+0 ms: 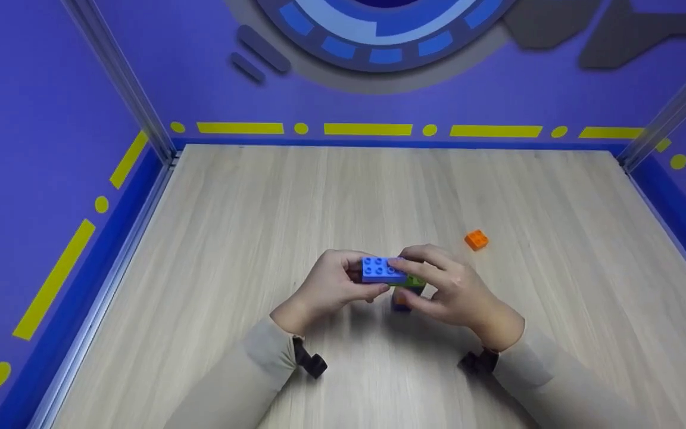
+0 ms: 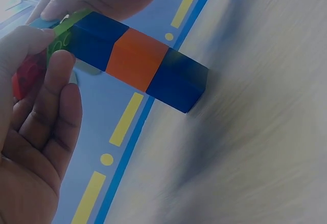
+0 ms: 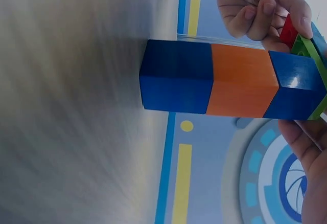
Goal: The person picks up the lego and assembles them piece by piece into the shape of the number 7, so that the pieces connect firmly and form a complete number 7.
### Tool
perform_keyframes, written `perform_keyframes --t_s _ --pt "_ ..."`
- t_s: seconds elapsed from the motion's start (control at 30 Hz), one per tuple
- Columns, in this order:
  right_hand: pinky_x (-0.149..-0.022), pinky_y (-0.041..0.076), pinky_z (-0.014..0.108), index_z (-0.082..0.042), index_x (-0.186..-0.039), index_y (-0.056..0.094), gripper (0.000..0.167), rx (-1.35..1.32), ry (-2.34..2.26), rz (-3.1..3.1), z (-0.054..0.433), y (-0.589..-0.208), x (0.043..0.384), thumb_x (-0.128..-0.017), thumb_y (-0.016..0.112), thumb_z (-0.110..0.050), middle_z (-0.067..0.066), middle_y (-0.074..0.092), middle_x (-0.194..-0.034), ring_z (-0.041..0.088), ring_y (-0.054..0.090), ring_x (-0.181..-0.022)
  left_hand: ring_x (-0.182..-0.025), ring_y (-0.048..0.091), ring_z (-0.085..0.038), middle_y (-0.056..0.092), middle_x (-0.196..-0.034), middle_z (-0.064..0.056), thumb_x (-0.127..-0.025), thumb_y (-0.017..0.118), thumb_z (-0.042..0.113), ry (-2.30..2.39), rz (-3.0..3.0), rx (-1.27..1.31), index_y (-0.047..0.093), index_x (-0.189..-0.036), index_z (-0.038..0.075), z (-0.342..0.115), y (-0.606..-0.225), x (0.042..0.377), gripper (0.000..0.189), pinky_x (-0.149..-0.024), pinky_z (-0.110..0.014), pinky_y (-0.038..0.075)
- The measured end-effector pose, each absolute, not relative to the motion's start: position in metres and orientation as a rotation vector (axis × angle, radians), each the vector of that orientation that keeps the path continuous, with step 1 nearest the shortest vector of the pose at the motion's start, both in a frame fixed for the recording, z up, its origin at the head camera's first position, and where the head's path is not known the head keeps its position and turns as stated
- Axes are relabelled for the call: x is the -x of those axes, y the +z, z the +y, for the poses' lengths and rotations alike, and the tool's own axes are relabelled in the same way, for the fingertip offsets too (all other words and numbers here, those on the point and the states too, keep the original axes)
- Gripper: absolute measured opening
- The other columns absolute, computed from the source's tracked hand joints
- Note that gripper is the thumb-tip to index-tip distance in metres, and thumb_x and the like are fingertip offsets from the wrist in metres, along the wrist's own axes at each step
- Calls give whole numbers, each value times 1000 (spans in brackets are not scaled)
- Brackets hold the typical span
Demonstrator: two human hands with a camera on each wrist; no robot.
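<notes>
Both hands are on a tower of toy building bricks. A light blue brick with studs [image 1: 376, 271] lies across its top, over a green piece [image 1: 415, 281]. Below, in the right wrist view, come a dark blue brick [image 3: 296, 86], an orange brick [image 3: 244, 81] and another dark blue brick [image 3: 179, 75]. A red brick [image 2: 25, 78] shows under the green piece, partly behind the left fingers. My left hand [image 1: 334, 280] pinches the top's left end. My right hand [image 1: 456, 286] grips its right side, fingers over the light blue brick. Whether the tower's foot touches the table is unclear.
A loose small orange brick [image 1: 476, 240] lies on the wooden table [image 1: 248, 208], beyond the right hand. Purple panels [image 1: 379, 107] with yellow markings enclose the back and sides. Metal posts [image 1: 122, 77] stand at the back corners.
</notes>
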State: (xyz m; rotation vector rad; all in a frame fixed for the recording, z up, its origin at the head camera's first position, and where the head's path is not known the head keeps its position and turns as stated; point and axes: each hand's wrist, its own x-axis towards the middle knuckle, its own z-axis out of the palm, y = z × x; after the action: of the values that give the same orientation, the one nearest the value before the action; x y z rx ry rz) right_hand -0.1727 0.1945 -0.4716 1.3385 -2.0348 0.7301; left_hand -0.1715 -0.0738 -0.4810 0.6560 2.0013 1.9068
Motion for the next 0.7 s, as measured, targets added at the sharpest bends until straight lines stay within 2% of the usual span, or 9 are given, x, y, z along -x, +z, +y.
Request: perform_keyframes --t_s 0.17,0.3,0.4,0.5,0.7 --pt "-88 69 37 -10 -140 77 44 -1293 701 -2043 191 -475 170 -100 88 -25 15 75 -123 27 77 -101 -76 76 -8 86 -109 -20 -94 89 3 1900 1988 -651 80 -128 -3 -73 -481 173 36 -70 -23 64" --pt "-84 69 38 -10 -136 79 36 -1258 697 -2018 188 -476 169 -103 84 -22 15 77 -118 27 78 -97 -76 75 -8 85 -109 -15 -95 89 3 1901 1972 -663 80 -128 -3 -73 -480 173 35 -71 -23 63" --pt "-83 70 39 -11 -135 80 32 -1249 685 -2010 188 -476 168 -109 76 -29 15 79 -117 28 79 -96 -77 76 -8 85 -110 -15 -95 88 3 1902 1967 -669 80 -128 -3 -74 -479 172 34 -71 -24 64" --pt "-84 70 40 -12 -136 80 33 -1246 675 -2017 188 -476 168 -110 75 -32 14 79 -118 28 80 -97 -79 76 -8 85 -111 -17 -96 88 3 1897 1984 -691 79 -127 -4 -74 -479 172 34 -72 -24 65" --pt "-83 70 40 -11 -138 79 35 -1243 668 -2022 189 -479 168 -112 72 -34 15 78 -119 28 79 -98 -83 78 -8 84 -116 -23 -95 89 1 1864 2065 -801 68 -141 -1 -74 -479 172 50 -73 -24 65"
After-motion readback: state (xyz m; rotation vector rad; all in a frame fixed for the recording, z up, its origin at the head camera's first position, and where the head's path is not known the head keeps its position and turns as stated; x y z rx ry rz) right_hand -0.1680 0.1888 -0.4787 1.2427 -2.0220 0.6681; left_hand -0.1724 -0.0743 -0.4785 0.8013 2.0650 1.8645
